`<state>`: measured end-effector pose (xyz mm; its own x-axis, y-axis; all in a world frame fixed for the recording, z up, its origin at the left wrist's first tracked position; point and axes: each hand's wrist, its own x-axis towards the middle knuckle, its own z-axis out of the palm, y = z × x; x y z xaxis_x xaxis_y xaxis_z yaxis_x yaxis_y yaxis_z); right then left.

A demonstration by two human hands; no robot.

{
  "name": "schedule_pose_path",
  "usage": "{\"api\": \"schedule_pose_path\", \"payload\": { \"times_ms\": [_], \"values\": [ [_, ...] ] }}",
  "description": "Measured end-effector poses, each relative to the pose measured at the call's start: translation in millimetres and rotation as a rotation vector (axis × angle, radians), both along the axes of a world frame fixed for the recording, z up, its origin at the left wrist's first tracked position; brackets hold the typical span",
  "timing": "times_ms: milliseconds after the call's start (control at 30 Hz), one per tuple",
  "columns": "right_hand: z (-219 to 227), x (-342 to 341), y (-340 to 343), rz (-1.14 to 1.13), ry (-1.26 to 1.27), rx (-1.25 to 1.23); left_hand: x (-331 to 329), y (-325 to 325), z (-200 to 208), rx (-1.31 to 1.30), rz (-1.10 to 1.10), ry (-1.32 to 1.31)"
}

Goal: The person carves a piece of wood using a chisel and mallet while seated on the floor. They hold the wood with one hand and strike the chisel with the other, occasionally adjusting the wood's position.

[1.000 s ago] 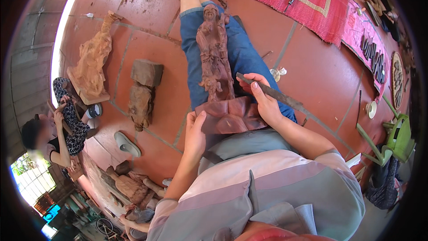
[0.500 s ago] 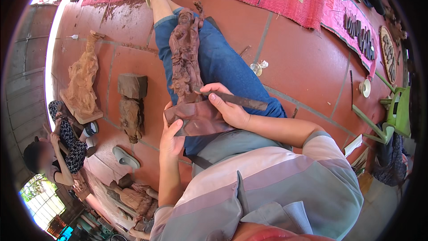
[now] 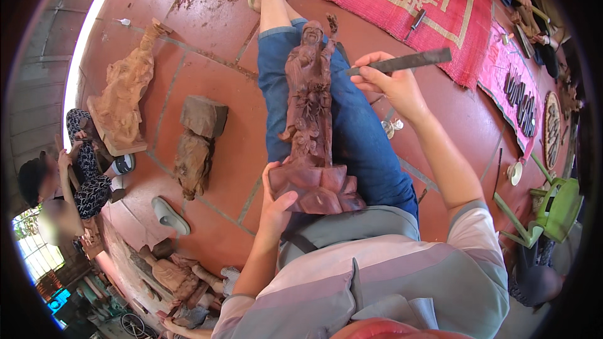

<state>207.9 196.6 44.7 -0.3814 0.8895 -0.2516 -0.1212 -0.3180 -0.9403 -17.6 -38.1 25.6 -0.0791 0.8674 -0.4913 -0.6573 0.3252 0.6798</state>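
A reddish-brown carved wooden statue (image 3: 309, 97) of a bearded robed figure with one arm raised lies along my legs, its rock-shaped base towards my lap. My left hand (image 3: 274, 212) grips the near left corner of that base, thumb on top and fingers partly hidden behind it. Off to the right of the statue, my right hand (image 3: 397, 89) is raised, closed around a flat dark bar-shaped tool (image 3: 419, 59). The tool's narrower end points left towards the statue's upper body without touching it. Its exact kind does not show.
Left of my legs are a pale wood carving (image 3: 127, 88), a rough wood block (image 3: 204, 116) and a grey slipper (image 3: 169, 215). To the right lie a red mat (image 3: 383, 0), a pink cloth with several dark tools (image 3: 520, 103) and a green plastic chair (image 3: 559, 210). Other people sit at both sides.
My right hand has lifted the tool off the statue's lower part and moved it up and right. The statue has turned more upright in view, with my left hand still at its base.
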Motion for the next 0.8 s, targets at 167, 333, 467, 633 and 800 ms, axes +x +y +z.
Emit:
{"api": "schedule_pose_path", "payload": {
  "times_ms": [167, 333, 467, 633, 800],
  "values": [
    [15.6, -41.5, 24.6, 0.274, -0.158, -0.011, -3.5, 4.8, 0.5, -0.038, -0.012, 0.016],
    [19.5, -71.4, 40.7, 0.509, -0.590, 0.368, -8.7, 6.0, -5.0, -0.048, -0.037, 0.018],
    [30.1, -89.5, 50.1, 0.612, -0.686, 0.307, -10.6, 5.6, -8.7, -0.030, -0.043, 0.019],
    [28.8, -102.1, 49.9, 0.625, -0.738, 0.307, -14.6, 5.5, -8.5, -0.040, -0.065, 0.052],
    [33.2, -104.8, 54.3, 0.607, -0.787, 0.293, -13.1, 7.5, -7.8, -0.026, -0.062, 0.028]
  ]
}}
